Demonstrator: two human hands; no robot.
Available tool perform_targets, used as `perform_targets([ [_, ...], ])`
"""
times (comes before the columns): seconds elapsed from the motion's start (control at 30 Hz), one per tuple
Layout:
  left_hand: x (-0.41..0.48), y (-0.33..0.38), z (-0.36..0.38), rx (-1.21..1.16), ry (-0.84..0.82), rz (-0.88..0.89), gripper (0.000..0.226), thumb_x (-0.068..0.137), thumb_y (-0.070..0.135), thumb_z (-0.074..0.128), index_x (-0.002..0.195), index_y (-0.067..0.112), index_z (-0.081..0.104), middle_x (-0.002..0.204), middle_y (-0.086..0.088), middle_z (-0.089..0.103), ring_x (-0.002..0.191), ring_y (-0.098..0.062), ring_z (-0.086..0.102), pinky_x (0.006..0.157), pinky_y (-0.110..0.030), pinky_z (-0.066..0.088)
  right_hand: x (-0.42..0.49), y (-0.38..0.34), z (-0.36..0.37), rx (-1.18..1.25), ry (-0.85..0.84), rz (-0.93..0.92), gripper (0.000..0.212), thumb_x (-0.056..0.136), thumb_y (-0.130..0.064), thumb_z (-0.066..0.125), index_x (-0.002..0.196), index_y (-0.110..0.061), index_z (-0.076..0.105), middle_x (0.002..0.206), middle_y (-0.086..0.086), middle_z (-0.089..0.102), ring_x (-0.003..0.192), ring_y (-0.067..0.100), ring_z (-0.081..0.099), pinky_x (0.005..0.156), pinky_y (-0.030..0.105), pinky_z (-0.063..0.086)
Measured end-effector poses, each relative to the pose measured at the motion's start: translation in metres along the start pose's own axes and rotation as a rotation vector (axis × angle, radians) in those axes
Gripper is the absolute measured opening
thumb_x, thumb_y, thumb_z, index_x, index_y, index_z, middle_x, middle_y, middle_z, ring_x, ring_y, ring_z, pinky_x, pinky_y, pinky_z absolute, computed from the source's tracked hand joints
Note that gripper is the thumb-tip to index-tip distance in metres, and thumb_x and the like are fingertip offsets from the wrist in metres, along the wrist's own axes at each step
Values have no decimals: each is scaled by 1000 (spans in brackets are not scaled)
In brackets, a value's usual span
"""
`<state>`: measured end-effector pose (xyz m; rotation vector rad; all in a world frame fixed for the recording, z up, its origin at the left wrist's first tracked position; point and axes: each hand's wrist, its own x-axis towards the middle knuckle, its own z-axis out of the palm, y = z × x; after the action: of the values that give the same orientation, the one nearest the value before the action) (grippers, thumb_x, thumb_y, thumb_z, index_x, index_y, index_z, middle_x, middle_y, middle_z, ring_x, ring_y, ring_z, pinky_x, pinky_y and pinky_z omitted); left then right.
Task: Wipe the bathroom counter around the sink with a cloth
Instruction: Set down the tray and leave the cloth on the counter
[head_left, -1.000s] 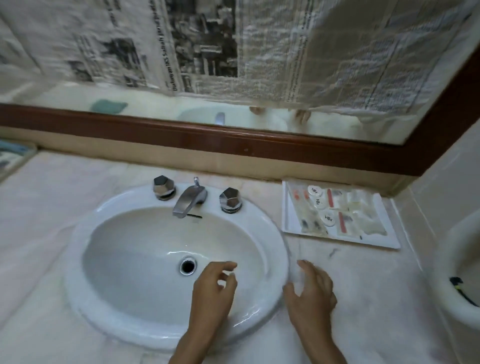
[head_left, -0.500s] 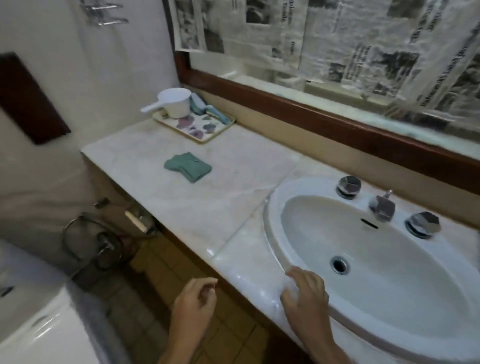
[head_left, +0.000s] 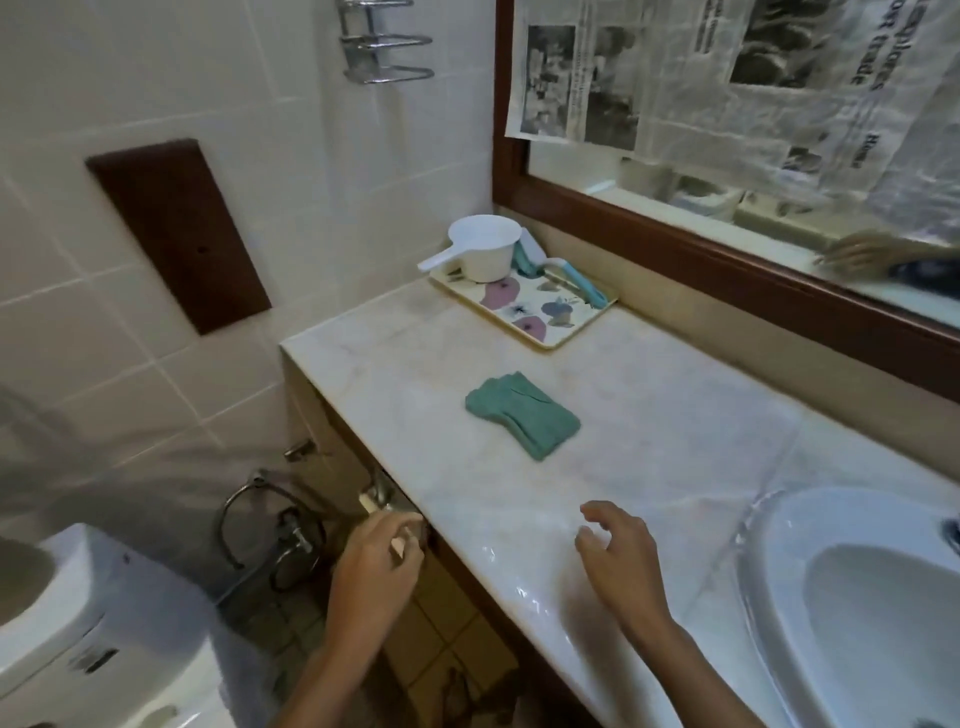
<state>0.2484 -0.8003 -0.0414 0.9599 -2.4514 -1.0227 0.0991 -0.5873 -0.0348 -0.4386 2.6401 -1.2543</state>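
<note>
A folded teal cloth (head_left: 522, 420) lies on the pale marble counter (head_left: 649, 426), left of the white oval sink (head_left: 852, 582) at the lower right. My right hand (head_left: 618, 556) hovers over the counter's front part, fingers loosely curled, holding nothing, well short of the cloth. My left hand (head_left: 376, 564) hangs off the counter's front edge over the floor, fingers loosely curled, empty.
A flowered tray (head_left: 524, 306) with a white scoop (head_left: 480, 249) and a blue-handled item sits at the counter's back left corner. A newspaper-covered mirror in a brown frame (head_left: 675, 244) runs behind. A toilet (head_left: 88, 623) and pipes stand at the lower left.
The view has swung left from the sink to the counter's left part, bringing the cloth near the middle. My right hand has left the sink rim and moved over the bare counter.
</note>
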Motion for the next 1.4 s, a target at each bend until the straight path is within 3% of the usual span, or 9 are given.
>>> perform_targets([
  [0.2,124,-20,-9,57,-122,78,31,86,10,64,114,23,65,122,8,55,108,-19,55,92,-32,46,113,-33,47,-109,73,7,24,78,-5,60,101,-3,67,102,11,67,97,32,58,78,31,44],
  [0.43,225,-22,-1,188,-231,183,38,87,13,62,125,17,61,137,2,49,125,-22,46,104,-35,38,199,-60,61,-376,-94,184,64,84,-37,63,140,-21,38,140,4,43,126,24,40,101,39,36],
  [0.53,268,-22,11,222,-291,263,40,88,17,62,128,18,59,142,1,46,128,-22,43,106,-33,36,217,-65,66,-439,-164,235,62,79,-42,68,134,-25,43,129,1,45,118,21,42,96,38,41],
  [0.73,340,-17,39,290,-388,489,41,86,18,57,127,14,62,141,-4,52,129,-25,48,101,-41,42,235,-72,71,-372,-212,443,45,64,-34,79,99,-25,52,103,-3,52,94,18,53,84,36,48],
  [0.8,355,-15,44,339,-410,573,47,82,29,45,123,14,65,138,-4,56,125,-25,53,94,-43,48,238,-77,72,-371,-214,485,30,63,-27,76,87,-17,60,94,2,58,84,21,58,71,33,50],
  [0.9,371,-18,50,402,-452,615,55,82,37,39,127,16,62,143,-5,52,128,-25,50,93,-43,47,238,-84,75,-467,-243,477,11,68,-19,65,71,-10,59,78,5,59,71,23,58,51,27,38],
  [1.07,375,-27,56,418,-455,643,55,84,39,39,133,20,58,150,-3,44,135,-21,41,98,-35,33,228,-94,83,-533,-238,449,6,73,-14,49,76,-17,46,78,-1,50,69,19,48,53,29,35],
  [1.17,376,-26,57,393,-444,640,55,83,39,40,132,21,57,150,-2,43,136,-20,40,98,-38,38,227,-95,85,-500,-280,466,9,72,-10,48,75,-18,45,77,-1,50,67,16,47,53,27,35],
  [1.4,376,-25,58,403,-443,641,56,81,39,40,130,20,59,149,-2,45,135,-21,42,96,-41,41,254,-108,43,-195,-408,368,27,67,-13,76,62,-23,51,63,-10,52,59,6,46,56,22,38],
])
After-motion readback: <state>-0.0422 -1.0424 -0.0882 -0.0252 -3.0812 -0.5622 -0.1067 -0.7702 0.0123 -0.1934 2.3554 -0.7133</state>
